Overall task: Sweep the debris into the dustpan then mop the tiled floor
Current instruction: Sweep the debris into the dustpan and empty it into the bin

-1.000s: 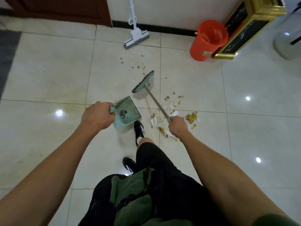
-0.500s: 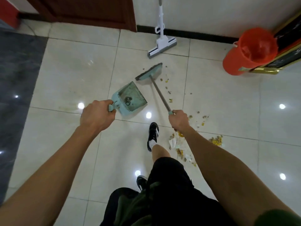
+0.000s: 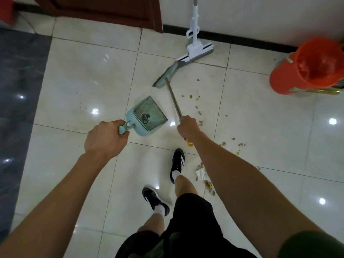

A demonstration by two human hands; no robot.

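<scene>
Orange bin [image 3: 305, 67] far right by the wall, brown door [image 3: 104, 10] far left, dark floor strip [image 3: 18, 101] at left, black shoes [image 3: 177, 164] near centre

Dim, greenish light; ceiling lamps glare as white spots on glossy tiled floor [image 3: 78, 75], edges bowed and soft
</scene>
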